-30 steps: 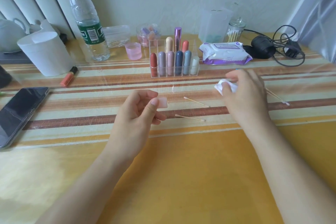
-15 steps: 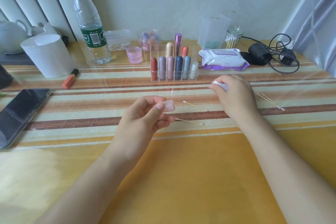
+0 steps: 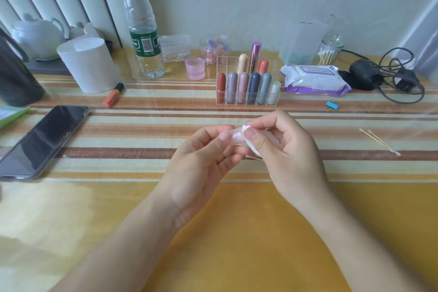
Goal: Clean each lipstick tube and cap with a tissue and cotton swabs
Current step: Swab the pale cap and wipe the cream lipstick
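Observation:
My left hand (image 3: 201,159) pinches a small translucent pale-pink lipstick cap (image 3: 233,136) above the striped table. My right hand (image 3: 284,149) holds a crumpled white tissue (image 3: 246,128) and presses it against the cap's open end. The two hands meet at the table's centre. A clear acrylic organiser (image 3: 247,99) behind them holds several lipstick tubes in red, mauve, navy, grey-blue and white, with a metallic purple one standing taller at the back. Two cotton swabs (image 3: 379,141) lie to the right; another swab (image 3: 253,157) shows partly under my hands.
A phone (image 3: 40,140) lies at left, an orange lipstick (image 3: 112,96) beside a white tissue roll (image 3: 88,64). Behind stand a water bottle (image 3: 142,26), a pink cup (image 3: 195,68), a wipes pack (image 3: 312,79), a swab jar (image 3: 329,51), a black charger with cables (image 3: 384,76) and a blue clip (image 3: 331,105).
My right hand carried the tissue leftward from the table's right side to the cap. My left hand rose slightly to meet it. The camera tilted closer.

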